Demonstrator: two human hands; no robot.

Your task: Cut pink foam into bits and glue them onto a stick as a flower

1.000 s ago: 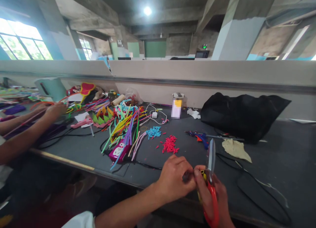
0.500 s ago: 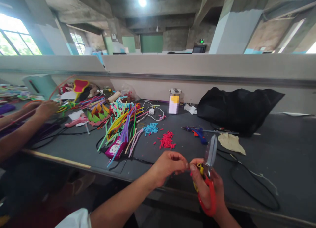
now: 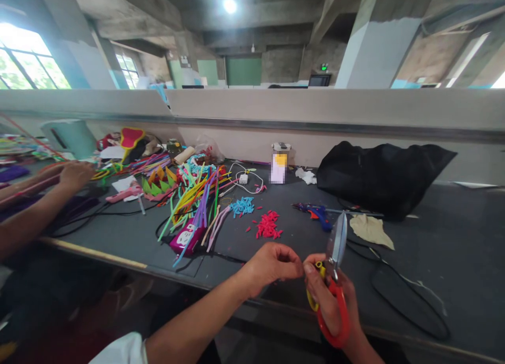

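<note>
My right hand (image 3: 325,293) is wrapped around a pair of scissors (image 3: 336,301) with red handles, the blades pointing up and away. A small yellow curled piece (image 3: 320,269) also shows between the fingers of that hand; its kind is unclear. My left hand (image 3: 272,264) is closed in a pinch, its fingertips against those of the right hand. Whatever they pinch is too small to make out. Just beyond the left hand lies a pile of small red pieces (image 3: 269,225), with a pile of small blue pieces (image 3: 242,206) behind it.
Colourful pipe cleaners (image 3: 197,201) lie left of the piles, over a purple box (image 3: 187,239). A blue glue gun (image 3: 321,216), beige cloth (image 3: 372,230) and black bag (image 3: 381,177) lie to the right. A co-worker's hand (image 3: 77,174) is at far left.
My hands stay almost in place, fingertips still together, with the left fingers slightly shifted. A red bit visible at the right fingertips before is now hidden. The view has shifted slightly.
</note>
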